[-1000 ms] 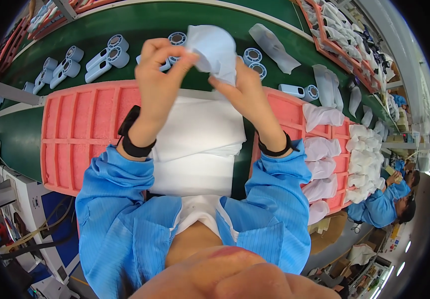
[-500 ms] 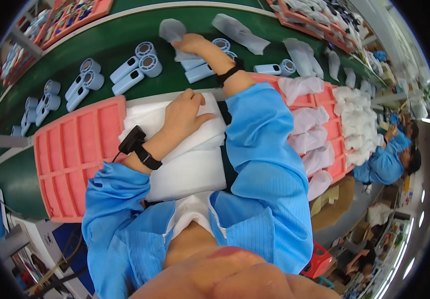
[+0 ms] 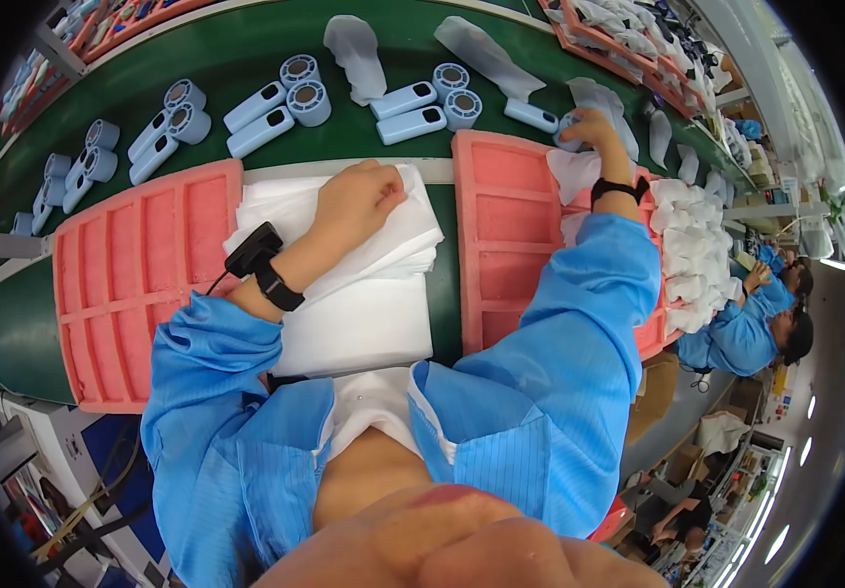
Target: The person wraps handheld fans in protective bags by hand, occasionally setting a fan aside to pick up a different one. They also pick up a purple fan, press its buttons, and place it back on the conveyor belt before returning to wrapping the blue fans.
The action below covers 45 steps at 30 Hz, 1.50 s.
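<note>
My left hand [image 3: 362,204] rests over a stack of thin white packing sheets [image 3: 368,323], its fingers curled in near the upper edge. Whatever those fingers pinch, if anything, is hidden. Farther right, my right hand [image 3: 592,131] has its fingers closed round the round head of a light-blue handheld fan [image 3: 532,116]. That fan lies on the green belt, its handle pointing left. To its left are two similar fans [image 3: 412,124] side by side. A frosted plastic sleeve [image 3: 593,101] lies just behind my right hand.
Pink divided trays [image 3: 148,284] flank the stack; the right tray [image 3: 506,211] has white-wrapped pieces at its far side. More fan pairs [image 3: 270,118] line the green belt [image 3: 246,59]. Loose translucent sleeves [image 3: 356,59] lie beyond. Co-workers in blue [image 3: 736,328] sit at the right.
My right hand has moved right, from a translucent sleeve to the lone fan, leaving the sleeve on the belt. My left hand's fingers have curled in over the stack.
</note>
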Motion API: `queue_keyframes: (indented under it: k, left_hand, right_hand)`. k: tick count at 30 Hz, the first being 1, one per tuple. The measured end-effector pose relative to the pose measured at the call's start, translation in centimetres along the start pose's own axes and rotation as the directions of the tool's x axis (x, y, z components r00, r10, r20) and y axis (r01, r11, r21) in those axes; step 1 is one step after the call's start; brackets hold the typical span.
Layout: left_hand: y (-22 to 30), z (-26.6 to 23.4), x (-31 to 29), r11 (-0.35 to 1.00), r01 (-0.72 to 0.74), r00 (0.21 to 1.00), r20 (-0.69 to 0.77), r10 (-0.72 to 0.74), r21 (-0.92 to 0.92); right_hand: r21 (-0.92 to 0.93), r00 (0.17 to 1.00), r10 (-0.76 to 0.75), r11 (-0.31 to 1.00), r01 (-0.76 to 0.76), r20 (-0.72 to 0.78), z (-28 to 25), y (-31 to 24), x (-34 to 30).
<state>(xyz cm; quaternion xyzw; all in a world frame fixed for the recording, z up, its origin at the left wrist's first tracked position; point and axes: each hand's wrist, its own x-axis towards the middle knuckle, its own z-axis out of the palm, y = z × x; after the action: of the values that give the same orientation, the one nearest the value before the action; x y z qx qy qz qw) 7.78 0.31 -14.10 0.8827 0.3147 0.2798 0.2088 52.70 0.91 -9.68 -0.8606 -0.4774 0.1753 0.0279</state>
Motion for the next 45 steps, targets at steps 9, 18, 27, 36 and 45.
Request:
queue_keyframes:
  k: [9, 18, 27, 36, 45]
  left_hand:
    - [-2.3, -8.1, 1.3, 0.587, 0.240, 0.968, 0.147, -0.203, -0.773]
    - [-0.9, -15.3, -0.5, 0.499, 0.166, 0.938, -0.021, -0.346, -0.851]
    - [-0.6, -15.5, -0.3, 0.241, -0.030, 0.910, -0.127, -0.395, -0.970]
    - [2.7, -11.6, -1.1, 0.967, -0.215, 0.807, -0.582, 0.096, -0.138]
    - [2.4, -12.4, -0.6, 0.972, -0.235, 0.791, -0.577, 0.206, 0.025]
  right_hand:
    - [0.520, 0.706, -0.563, 0.486, 0.703, -0.429, -7.5, -16.6, -13.7]
    - [0.426, 0.479, -0.790, 0.309, 0.850, -0.382, -1.1, -28.2, -21.1]
    - [0.058, 0.327, -0.772, 0.354, 0.933, -0.546, 5.0, -32.4, -20.6]
    - [0.222, 0.304, -0.822, 0.221, 0.950, -0.482, 5.8, -31.3, -18.5]
    - [0.133, 0.279, -0.711, 0.254, 0.958, -0.645, 6.4, -31.8, -18.8]
